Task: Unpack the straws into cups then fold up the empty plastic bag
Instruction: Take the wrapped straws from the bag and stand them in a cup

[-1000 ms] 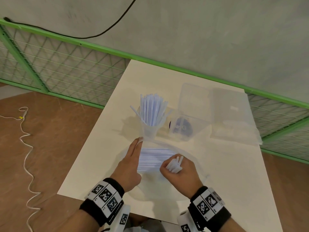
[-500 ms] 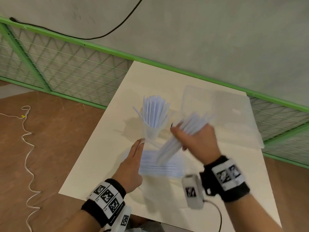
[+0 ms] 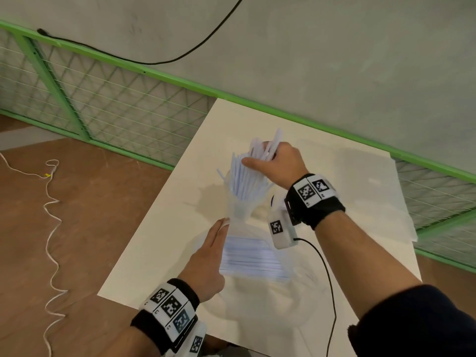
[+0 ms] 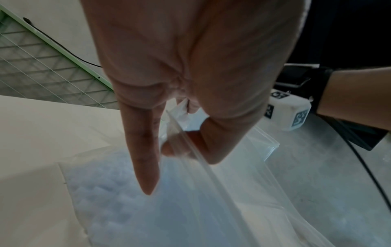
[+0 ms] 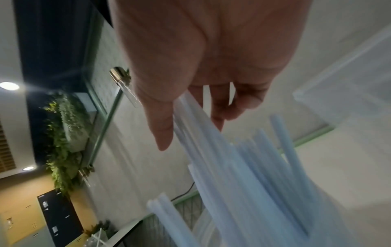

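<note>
A second ago the right hand [image 3: 280,163] was low at the near edge of the surface [image 3: 180,222], pulling a small bundle out of the plastic bag [image 3: 255,256]; it has since swung up and away, and now hovers over the cup [image 3: 240,210] near the middle of the surface, its grip closed on a handful of straws [image 3: 265,148] whose lower ends are sliding in among those already standing there. So another batch is nearly delivered, but the unpacking looks far from over: a thick layer of straws lies in the bag at the near edge. The left hand [image 3: 208,256] has stayed put beside the bag, fingers mostly straight, yet the wrist view shows its thumb [image 4: 203,143] and a finger pinching the bag's open lip [image 4: 190,142]. The right forearm hides whatever stands behind the cup, motion blur smears the straw tips, and the cup's clear wall is hard to trace.
</note>
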Tool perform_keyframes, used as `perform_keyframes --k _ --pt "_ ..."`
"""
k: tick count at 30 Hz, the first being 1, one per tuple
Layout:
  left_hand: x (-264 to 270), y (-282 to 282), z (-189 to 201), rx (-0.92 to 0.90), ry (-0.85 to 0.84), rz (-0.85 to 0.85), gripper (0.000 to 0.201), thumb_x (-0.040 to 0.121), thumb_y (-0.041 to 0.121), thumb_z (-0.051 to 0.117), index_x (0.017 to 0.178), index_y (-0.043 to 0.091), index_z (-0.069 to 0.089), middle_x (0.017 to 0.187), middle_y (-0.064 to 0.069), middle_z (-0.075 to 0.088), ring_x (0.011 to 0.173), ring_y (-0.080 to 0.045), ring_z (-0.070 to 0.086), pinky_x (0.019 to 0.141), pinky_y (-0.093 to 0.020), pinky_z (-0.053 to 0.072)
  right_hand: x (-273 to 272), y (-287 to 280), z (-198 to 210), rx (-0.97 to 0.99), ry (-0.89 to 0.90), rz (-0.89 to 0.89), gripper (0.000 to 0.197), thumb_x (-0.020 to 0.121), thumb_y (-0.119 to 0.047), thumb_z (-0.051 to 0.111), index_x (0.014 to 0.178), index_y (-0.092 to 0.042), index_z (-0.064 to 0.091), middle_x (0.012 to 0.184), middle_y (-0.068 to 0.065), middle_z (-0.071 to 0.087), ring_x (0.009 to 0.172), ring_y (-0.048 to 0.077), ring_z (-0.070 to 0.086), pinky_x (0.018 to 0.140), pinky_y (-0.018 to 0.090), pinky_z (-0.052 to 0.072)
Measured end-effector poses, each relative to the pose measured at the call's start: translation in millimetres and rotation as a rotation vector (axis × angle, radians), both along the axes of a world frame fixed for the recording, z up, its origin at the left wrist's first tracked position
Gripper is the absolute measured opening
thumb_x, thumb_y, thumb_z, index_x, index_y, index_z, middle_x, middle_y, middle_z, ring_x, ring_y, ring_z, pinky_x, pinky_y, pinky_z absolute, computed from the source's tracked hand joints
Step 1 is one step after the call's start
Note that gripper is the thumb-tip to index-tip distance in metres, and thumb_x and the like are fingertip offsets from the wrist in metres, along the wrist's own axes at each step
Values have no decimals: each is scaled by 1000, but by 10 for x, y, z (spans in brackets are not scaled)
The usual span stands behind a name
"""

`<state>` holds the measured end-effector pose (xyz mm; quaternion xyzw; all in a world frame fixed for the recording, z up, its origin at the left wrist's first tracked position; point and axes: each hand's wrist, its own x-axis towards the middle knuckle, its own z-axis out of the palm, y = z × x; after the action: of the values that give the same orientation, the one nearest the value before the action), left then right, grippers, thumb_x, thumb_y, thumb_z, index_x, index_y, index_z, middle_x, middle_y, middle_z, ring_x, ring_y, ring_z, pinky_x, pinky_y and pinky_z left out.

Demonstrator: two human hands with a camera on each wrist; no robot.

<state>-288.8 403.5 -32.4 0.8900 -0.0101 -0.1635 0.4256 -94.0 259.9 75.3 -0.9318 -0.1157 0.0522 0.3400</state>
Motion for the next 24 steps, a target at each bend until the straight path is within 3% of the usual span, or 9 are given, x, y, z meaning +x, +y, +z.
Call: perform_keyframes --k 1,5,7,9,11,13,16,19,24 --pt "-2 2 -3 1 -3 2 108 73 -11 49 154 33 -7 156 29 -17 135 -10 38 83 -20 50 -21 -4 -26 38 -19 8 46 74 -51 78 108 -20 68 105 -6 65 94 11 60 76 24 47" --pt "-1 1 -5 8 -3 9 107 73 -10 49 154 33 -6 156 28 -17 134 -13 40 89 -27 52 -50 -56 -8 288 -195 -51 69 76 -46 79 134 -27 48 134 -5 48 117 13 48 96 28 42" --pt "0 -1 -6 9 -1 10 108 72 -11 48 154 34 -7 155 29 -17 132 -13 42 88 -27 53 -59 -66 -62 229 -249 -27 68 85 -53 66 141 -23 42 145 -2 43 130 18 43 107 36 37" --pt "1 -4 -4 6 -1 11 109 72 -11 48 153 35 -7 155 30 -18 132 -14 42 90 -28 52 -120 -63 -148 -5 -243 94 71 91 -60 45 147 -17 37 152 3 39 140 21 34 115 41 28" --pt "2 -8 3 4 1 13 109 72 -11 48 153 35 -8 155 30 -18 134 -13 41 91 -26 51 -200 -55 -273 -216 -196 222 75 92 -63 30 149 -14 34 154 4 37 145 22 27 116 44 24" --pt "-2 -9 5 9 4 14 109 72 -11 49 153 35 -8 155 30 -18 133 -13 41 88 -23 50 -275 -71 -339 -226 -188 252 74 93 -61 25 150 -13 33 156 3 34 148 21 21 117 45 21" --pt "-10 7 -3 22 11 16 110 72 -10 50 153 36 -9 154 30 -19 128 -15 46 86 -24 51 -387 -144 -372 -50 -291 142 73 95 -59 32 152 -14 28 159 1 28 149 18 16 117 35 15" --pt "-10 24 -14 22 11 16 111 71 -10 50 153 37 -8 154 30 -19 129 -16 46 90 -28 52 -570 -176 -479 -86 -323 106 81 92 -62 40 154 -15 18 162 -1 17 150 16 7 116 30 7" --pt "-9 28 -16 10 9 4 111 71 -12 49 153 36 -8 154 30 -19 134 -17 42 94 -31 51 -588 -95 -710 -227 -281 193 91 88 -69 37 155 -13 11 163 0 12 150 20 1 120 41 11"
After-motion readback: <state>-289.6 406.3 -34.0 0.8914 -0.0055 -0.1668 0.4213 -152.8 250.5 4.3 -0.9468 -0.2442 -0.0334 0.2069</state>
